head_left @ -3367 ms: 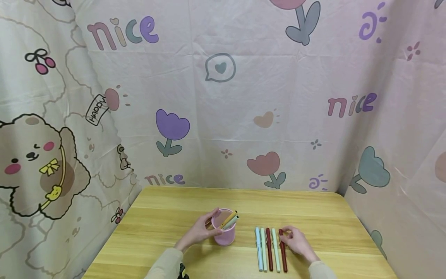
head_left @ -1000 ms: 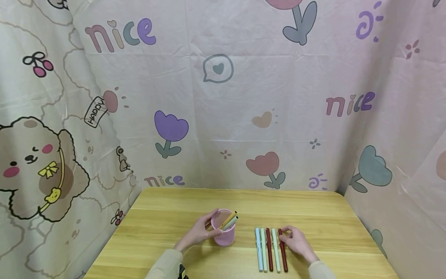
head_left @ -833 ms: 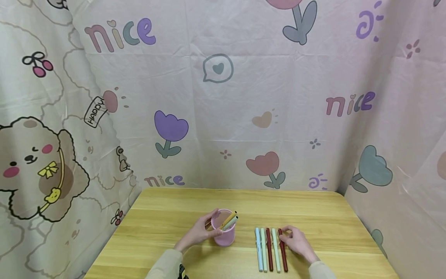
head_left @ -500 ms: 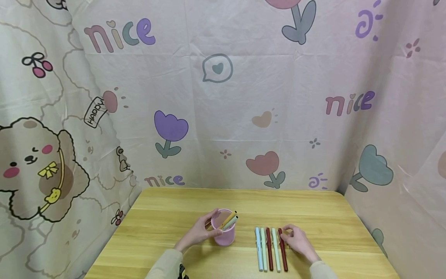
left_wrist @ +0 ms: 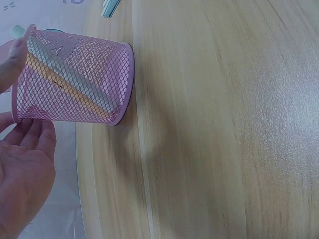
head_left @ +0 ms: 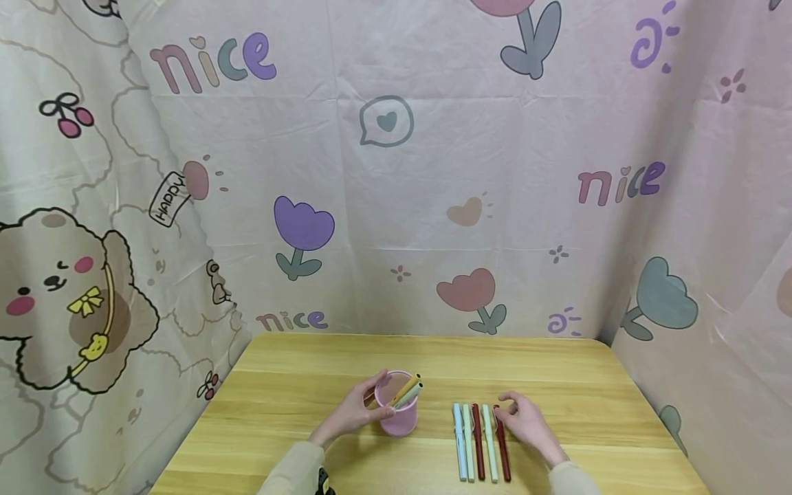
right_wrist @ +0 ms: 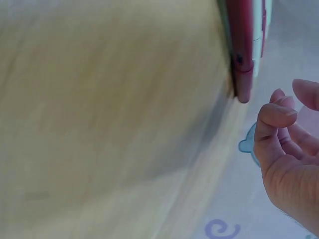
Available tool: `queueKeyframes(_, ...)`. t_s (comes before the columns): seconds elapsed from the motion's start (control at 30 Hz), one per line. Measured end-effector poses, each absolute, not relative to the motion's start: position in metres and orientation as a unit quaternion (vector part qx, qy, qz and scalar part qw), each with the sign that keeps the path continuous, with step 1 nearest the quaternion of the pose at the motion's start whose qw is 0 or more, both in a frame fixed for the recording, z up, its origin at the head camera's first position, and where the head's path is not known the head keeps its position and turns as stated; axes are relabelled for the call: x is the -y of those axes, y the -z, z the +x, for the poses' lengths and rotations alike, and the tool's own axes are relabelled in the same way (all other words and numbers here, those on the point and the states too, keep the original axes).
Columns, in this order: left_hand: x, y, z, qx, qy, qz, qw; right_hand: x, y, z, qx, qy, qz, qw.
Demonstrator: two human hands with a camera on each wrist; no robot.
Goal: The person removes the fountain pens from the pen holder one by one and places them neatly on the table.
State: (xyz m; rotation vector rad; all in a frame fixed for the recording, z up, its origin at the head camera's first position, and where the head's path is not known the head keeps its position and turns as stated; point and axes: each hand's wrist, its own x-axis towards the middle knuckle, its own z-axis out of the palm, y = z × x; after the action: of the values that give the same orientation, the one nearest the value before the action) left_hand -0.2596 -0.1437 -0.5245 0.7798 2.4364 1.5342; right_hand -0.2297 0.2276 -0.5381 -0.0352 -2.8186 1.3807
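My left hand (head_left: 354, 414) grips the pink mesh pen holder (head_left: 399, 421) near its rim, thumb on the near side and fingers behind. Inside it lean an orange pen (head_left: 405, 389) and a pale green pen (head_left: 411, 393). Several capped pens lie side by side on the table: a light blue pen (head_left: 460, 443), two pale green ones and two dark red ones. By the top end of the rightmost dark red pen (head_left: 504, 450) is my right hand (head_left: 527, 421). In the right wrist view its loosely bent fingers (right_wrist: 279, 117) hold nothing and stand apart from that pen.
The wooden table (head_left: 322, 357) ends at a patterned cloth backdrop (head_left: 396, 206), which also hangs along both sides. In the left wrist view, pen ends (left_wrist: 110, 7) show beyond the pen holder.
My right hand has risen slightly off the rightmost dark red pen, its fingers spreading a little. The left hand, the pen holder and the row of pens have stayed in place.
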Motion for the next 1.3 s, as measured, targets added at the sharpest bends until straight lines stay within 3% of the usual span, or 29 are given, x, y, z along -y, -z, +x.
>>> queueKeyframes(0.57, 0.143, 0.524, -0.26, -0.817, -0.509, 0.262, 0.074, -0.2, 0.511, -0.224, 0.879, -0.474, 0.036, 0.035)
queueKeyframes(1.3, 0.143, 0.527, -0.261, -0.808, -0.526, 0.254, 0.083, -0.151, 0.505, -0.232, 0.855, -0.485, 0.178, 0.043)
